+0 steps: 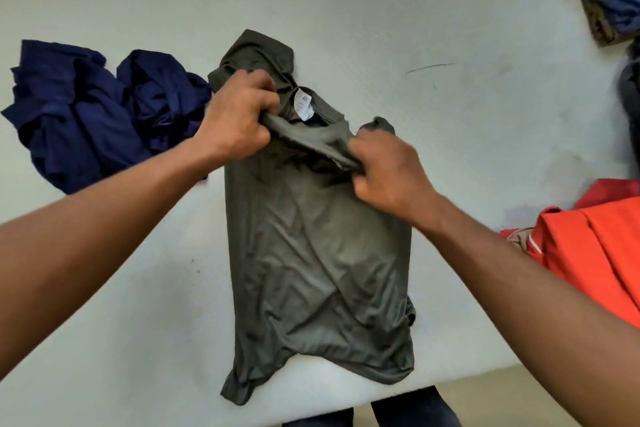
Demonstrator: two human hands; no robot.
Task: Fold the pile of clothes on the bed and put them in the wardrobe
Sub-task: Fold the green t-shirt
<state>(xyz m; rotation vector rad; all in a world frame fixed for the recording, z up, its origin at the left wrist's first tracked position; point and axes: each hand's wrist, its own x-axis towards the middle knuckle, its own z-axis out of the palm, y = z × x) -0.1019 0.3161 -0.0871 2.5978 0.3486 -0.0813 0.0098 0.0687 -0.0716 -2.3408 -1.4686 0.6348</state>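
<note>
Olive T-shirt (311,253), one: flat on the bed (450,28) below both hands, hem at the bed's near edge; left hand (235,121) and right hand (388,170) each grip its collar; navy heap (86,114), one, left of the left hand; orange garment (595,253), one, right of the right hand; open bed surface beyond both hands

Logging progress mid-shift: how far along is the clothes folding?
Possibly done: the orange garment at right looks flat and folded. In hand: the left hand and right hand grip the grey shirt at its neck, laid on the bed. Left: the navy clothes lie crumpled, and these all need putting away.
</note>
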